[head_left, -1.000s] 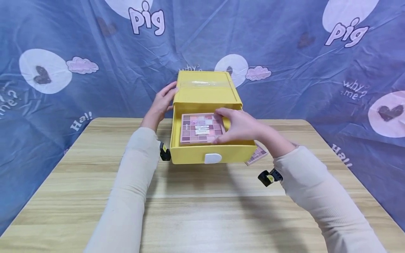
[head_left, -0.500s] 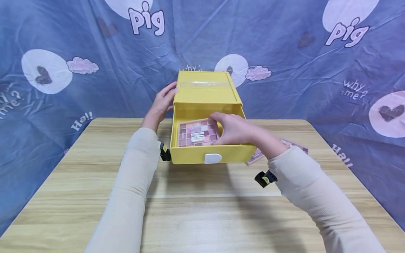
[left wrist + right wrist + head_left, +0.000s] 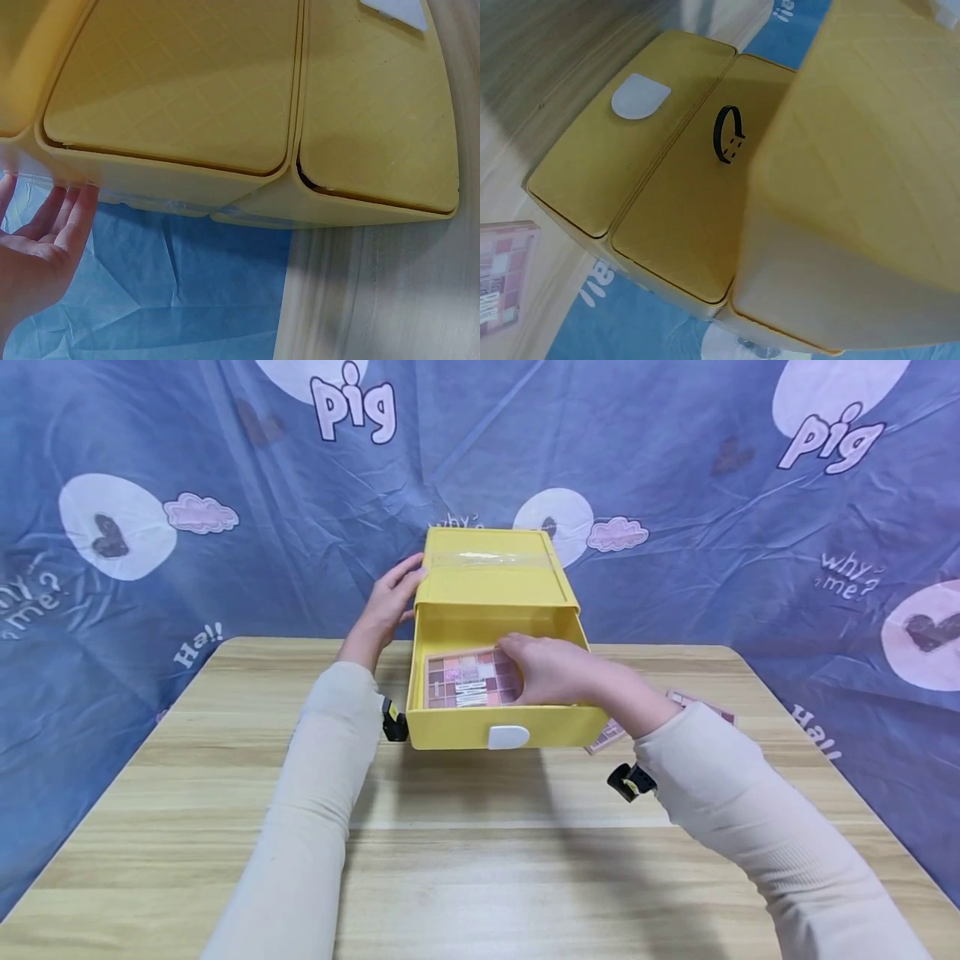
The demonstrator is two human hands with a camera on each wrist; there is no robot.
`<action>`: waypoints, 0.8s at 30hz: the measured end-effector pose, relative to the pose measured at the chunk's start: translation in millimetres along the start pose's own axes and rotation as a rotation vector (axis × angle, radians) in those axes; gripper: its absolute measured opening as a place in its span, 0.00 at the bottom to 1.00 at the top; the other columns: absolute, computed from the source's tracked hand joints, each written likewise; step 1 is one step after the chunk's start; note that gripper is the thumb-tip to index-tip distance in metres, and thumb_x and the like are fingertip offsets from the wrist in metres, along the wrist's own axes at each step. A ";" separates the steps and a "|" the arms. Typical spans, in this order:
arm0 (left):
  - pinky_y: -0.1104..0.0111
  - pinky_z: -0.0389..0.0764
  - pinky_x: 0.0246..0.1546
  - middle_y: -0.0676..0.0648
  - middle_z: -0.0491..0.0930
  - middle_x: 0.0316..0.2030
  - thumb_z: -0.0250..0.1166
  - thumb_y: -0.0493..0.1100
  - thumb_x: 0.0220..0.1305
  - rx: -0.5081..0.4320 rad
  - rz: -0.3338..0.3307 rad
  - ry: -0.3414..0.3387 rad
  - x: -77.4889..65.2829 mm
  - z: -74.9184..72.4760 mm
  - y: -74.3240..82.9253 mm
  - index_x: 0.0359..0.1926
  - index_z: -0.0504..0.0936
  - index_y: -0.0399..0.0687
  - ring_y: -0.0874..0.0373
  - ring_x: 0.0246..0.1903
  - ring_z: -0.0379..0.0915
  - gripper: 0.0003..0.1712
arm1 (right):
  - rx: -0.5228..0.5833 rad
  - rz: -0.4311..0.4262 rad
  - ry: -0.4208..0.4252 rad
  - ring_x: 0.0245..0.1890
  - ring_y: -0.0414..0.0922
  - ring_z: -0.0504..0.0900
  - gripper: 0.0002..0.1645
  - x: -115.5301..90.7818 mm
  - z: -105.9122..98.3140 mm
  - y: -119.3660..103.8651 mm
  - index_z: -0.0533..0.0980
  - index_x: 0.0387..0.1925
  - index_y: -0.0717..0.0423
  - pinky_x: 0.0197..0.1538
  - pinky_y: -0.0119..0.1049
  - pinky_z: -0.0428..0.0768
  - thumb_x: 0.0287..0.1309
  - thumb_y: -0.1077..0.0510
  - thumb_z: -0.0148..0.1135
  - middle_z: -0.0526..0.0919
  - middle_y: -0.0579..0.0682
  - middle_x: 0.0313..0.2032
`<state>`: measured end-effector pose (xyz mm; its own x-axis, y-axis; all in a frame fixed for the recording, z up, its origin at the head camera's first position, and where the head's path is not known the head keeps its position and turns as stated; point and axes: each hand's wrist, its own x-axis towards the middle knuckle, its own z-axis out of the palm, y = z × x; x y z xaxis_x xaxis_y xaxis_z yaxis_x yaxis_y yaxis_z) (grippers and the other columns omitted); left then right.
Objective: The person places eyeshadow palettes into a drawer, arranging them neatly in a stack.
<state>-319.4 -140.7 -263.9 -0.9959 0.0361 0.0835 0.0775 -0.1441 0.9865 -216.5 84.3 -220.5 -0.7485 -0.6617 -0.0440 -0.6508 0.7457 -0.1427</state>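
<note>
A yellow drawer cabinet (image 3: 491, 581) stands on the table with its top drawer (image 3: 450, 729) pulled out. Inside that drawer is an eyeshadow palette (image 3: 461, 681) with a grid of pink and brown shades, near the front wall. My right hand (image 3: 558, 672) reaches into the drawer and grips the palette by its right end; the fingertips are hidden. At the cabinet's left side, my left hand (image 3: 386, 606) rests with fairly straight fingers against the wall. The left wrist view shows the fingertips (image 3: 86, 196) touching that side.
Two more palettes lie on the table right of the cabinet, one (image 3: 609, 737) near its base, another (image 3: 705, 703) partly behind my right sleeve. Lower drawers carry a white tab (image 3: 641, 96) and a black loop handle (image 3: 727, 135). A blue printed cloth (image 3: 300, 527) hangs behind.
My right hand has brought the palette forward and lower inside the drawer. The forearm's shift uncovered a palette on the table at right. My left hand has stayed on the cabinet's side.
</note>
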 end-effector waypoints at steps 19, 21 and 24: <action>0.58 0.66 0.47 0.48 0.65 0.54 0.57 0.49 0.57 0.006 0.005 0.000 -1.7 0.7 0.0 0.60 0.64 0.56 0.55 0.50 0.63 0.28 | -0.138 0.007 -0.101 0.36 0.48 0.73 0.30 5.4 -0.9 -14.1 0.68 0.41 0.62 0.41 0.43 0.72 0.39 0.47 0.64 0.72 0.53 0.37; 0.58 0.66 0.47 0.48 0.65 0.54 0.57 0.49 0.57 0.005 0.004 -0.002 -1.6 0.7 0.0 0.60 0.64 0.56 0.55 0.50 0.63 0.28 | -0.138 0.010 -0.098 0.37 0.48 0.73 0.31 5.5 -0.4 -14.0 0.68 0.41 0.62 0.41 0.43 0.72 0.39 0.46 0.64 0.72 0.54 0.38; 0.59 0.67 0.47 0.48 0.65 0.54 0.57 0.48 0.57 0.008 0.008 -0.003 -1.6 0.7 -0.1 0.60 0.64 0.56 0.55 0.50 0.63 0.28 | -0.136 0.018 -0.098 0.37 0.48 0.73 0.31 6.4 0.4 -13.4 0.68 0.42 0.63 0.42 0.43 0.72 0.39 0.48 0.64 0.73 0.55 0.38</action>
<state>-317.8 -140.0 -264.1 -0.9951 0.0375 0.0920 0.0861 -0.1365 0.9869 -212.5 70.0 -219.2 -0.7482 -0.6480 -0.1424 -0.6540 0.7565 -0.0067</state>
